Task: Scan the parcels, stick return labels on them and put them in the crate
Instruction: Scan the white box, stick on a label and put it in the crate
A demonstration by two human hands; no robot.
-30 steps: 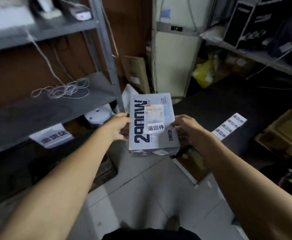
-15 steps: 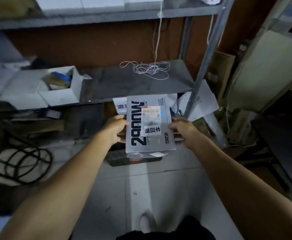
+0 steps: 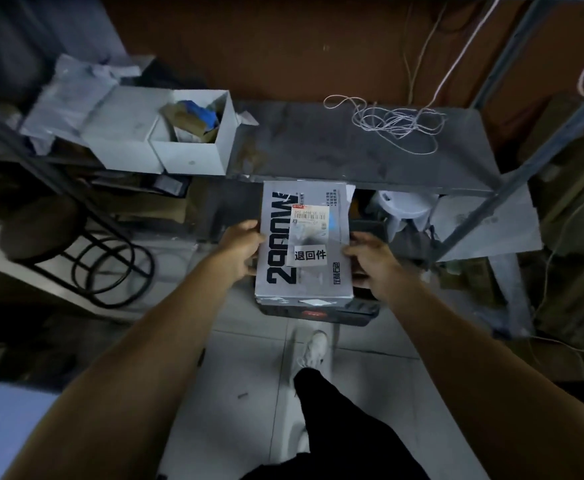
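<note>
The grey printed cardboard parcel (image 3: 304,240), white return label (image 3: 310,255) on top, sits mid-frame, fingers curled round both side edges: left hand (image 3: 243,249), right hand (image 3: 370,263), keeping it level above the dark plastic crate (image 3: 359,311) below, probably for lowering.

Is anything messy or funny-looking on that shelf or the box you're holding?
The white cord lies in a loose tangle on the shelf, and the open white carton beside it has crumpled scraps stuffed inside. The parcel, held by the left hand and right hand, looks fine, with its return label stuck on straight.
</note>
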